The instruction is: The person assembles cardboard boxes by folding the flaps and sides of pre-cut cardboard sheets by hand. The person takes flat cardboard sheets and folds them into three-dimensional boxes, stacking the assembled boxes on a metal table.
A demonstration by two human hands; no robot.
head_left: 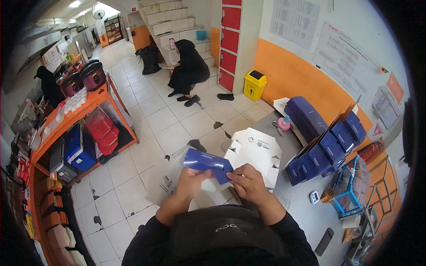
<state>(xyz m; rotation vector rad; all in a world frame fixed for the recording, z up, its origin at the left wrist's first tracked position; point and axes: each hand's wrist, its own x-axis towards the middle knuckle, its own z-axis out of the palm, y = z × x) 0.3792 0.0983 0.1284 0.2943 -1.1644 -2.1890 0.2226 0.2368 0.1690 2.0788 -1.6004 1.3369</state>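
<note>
Closest to the lens is the person's dark apron, filling the 6 o'clock edge, with both forearms coming up out of it. Next biggest is the grey table running from about 4 o'clock up toward 2, and on it a row of finished blue boxes standing nested at 3 o'clock, plus a stack of flat white-and-blue carton blanks just right of centre.

The thing actually being worked on is a blue carton blank, held in the air dead centre, above the floor tiles and just left of the table edge. The left hand is wrapped around its lower left part, fingers closed on the card. The right hand pinches the right end at a corner flap, thumb and fingers pressed together on it.

Looks like the folding step is underway: the blank is partly creased, not yet a box. Next move probably calls for bending that right flap over along its crease while the left keeps the body steady.

Smaller stuff: a pink tape dispenser at 2 o'clock, a small white timer and a black phone at 4 to 5.
</note>
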